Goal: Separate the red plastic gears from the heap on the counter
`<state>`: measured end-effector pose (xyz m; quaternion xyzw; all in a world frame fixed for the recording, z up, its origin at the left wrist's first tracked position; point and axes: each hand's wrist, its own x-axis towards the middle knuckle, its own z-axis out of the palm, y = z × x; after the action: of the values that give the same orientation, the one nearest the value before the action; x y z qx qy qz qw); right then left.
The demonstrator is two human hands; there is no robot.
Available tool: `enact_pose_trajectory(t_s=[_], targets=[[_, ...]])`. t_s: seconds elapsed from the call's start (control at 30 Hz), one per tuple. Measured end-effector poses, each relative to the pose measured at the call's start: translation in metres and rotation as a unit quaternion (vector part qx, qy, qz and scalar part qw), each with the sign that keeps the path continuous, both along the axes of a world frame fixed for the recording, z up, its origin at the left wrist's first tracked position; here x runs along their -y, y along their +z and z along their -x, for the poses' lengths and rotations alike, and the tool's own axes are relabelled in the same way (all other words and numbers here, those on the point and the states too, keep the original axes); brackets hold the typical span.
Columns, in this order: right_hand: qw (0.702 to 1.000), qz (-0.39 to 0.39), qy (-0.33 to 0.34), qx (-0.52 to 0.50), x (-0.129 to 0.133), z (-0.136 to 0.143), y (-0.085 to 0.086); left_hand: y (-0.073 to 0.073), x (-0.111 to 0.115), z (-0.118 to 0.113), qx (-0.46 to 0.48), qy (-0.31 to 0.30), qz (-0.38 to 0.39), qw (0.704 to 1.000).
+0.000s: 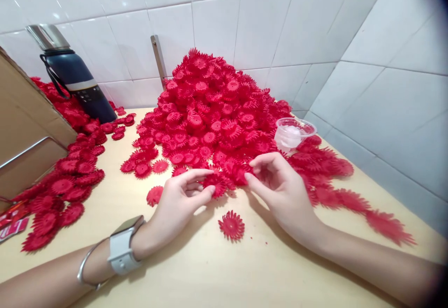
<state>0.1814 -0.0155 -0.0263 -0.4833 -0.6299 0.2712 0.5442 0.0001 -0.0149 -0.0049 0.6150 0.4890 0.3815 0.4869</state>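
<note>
My left hand (187, 191), with a watch and a bangle on its wrist, holds a red artificial flower disc (217, 185) between thumb and fingers. My right hand (276, 182) pinches another red flower disc (241, 174) by its edge, close to the first. Both hands are at the front foot of a tall heap of such red flower discs (217, 107). One single flower disc (231, 226) lies on the table just in front of my hands, and another loose disc (154, 196) is partly behind my left hand.
A clear plastic cup (292, 135) with whitish contents stands right of the heap. More red discs (329, 177) spread along the right. At left are a dark blue flask (79, 81), a cardboard box (31, 126) and further discs (63, 186). Tiled walls (266, 23) bound the table (196, 270).
</note>
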Motion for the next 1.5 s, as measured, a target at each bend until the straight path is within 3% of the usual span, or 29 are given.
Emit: enact_pose_trajectory(t_s=[0.2,0.6,0.83,0.97,1.33,1.5], targets=[[0.983,-0.099,0.121,0.094,0.009,0.004,0.006,-0.001,0.006,-0.001,-0.016,-0.045,0.009,0.999],[0.968,-0.177,0.09,0.152,0.012,0.006,0.006,0.001,0.013,-0.001,-0.047,-0.104,-0.06,0.992],[0.95,-0.206,0.145,0.185,0.014,0.006,0.007,0.002,0.008,-0.003,0.079,-0.125,0.072,0.986],[0.939,-0.218,0.182,0.195,0.014,0.005,0.008,0.002,0.007,-0.001,0.086,-0.133,0.092,0.983],[0.92,-0.257,0.206,0.214,0.012,0.006,0.005,-0.002,0.01,-0.001,0.049,-0.067,0.024,0.996],[0.917,-0.263,0.208,0.215,0.013,0.006,0.004,-0.002,0.011,-0.001,0.048,-0.066,0.02,0.996]])
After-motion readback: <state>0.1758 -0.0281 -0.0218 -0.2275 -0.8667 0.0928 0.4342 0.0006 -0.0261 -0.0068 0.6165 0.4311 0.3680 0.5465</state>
